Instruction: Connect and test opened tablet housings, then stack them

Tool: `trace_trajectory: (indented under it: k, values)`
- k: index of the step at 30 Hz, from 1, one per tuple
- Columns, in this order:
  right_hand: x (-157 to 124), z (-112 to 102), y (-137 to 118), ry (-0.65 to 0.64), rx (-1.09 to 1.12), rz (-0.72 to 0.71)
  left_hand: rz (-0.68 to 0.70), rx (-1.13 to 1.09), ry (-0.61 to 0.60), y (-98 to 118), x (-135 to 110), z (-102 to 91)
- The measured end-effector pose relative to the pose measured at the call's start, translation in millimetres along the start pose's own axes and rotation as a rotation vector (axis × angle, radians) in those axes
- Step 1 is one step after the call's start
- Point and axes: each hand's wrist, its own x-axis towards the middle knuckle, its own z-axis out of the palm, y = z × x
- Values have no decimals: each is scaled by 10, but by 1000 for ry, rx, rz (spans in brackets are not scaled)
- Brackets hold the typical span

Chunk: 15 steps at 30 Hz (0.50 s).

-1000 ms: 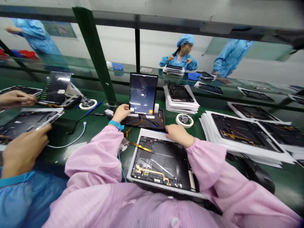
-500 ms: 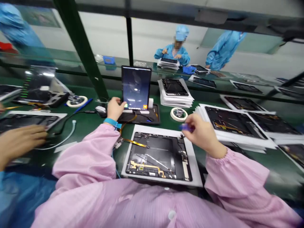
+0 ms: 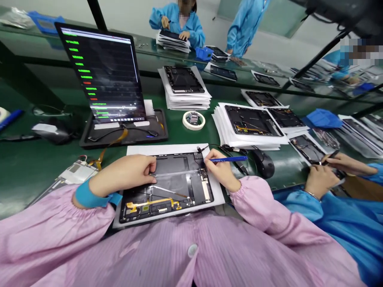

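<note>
In front of me an opened tablet housing [image 3: 167, 189] lies on a white sheet [image 3: 220, 195], with gold ribbon cables and a pale strip across its black inside. My left hand [image 3: 128, 173] rests over its upper left part, fingers curled and thumb bent near the strip's left end. Whatever those fingers pinch, if anything, is hidden. Between the fingers of my right hand [image 3: 223, 171] is a blue pen-shaped tool [image 3: 230, 158], held at the housing's upper right edge. Behind, a tablet screen [image 3: 104, 75] stands upright in a black tray [image 3: 119, 139], showing green and red text lines.
A tape roll [image 3: 194, 126] lies beyond the housing. Stacks of housings on white sheets [image 3: 187, 101] stand behind and to the right. A black mouse [image 3: 263, 162] and cables lie to my right, near a co-worker's hands [image 3: 323, 179]. A metallic panel [image 3: 70, 177] lies left.
My left hand has left the upright screen and come down onto the housing. My right hand has moved in to the housing's right edge. The screen now shows a text list; the view has shifted right.
</note>
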Motion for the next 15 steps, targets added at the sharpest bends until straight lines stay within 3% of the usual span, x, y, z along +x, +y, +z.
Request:
trace_trajectory:
  k: [4, 8, 15]
  values:
    - [-4, 4, -24, -43, -39, -69, -31, 20, -9, -44, 11, -22]
    - [1, 7, -44, -43, -40, -52, -63, -39, -100, -69, 21, -39]
    - [-21, 9, -21, -14, -65, -68, -16, -156, -134, -131, 30, -85]
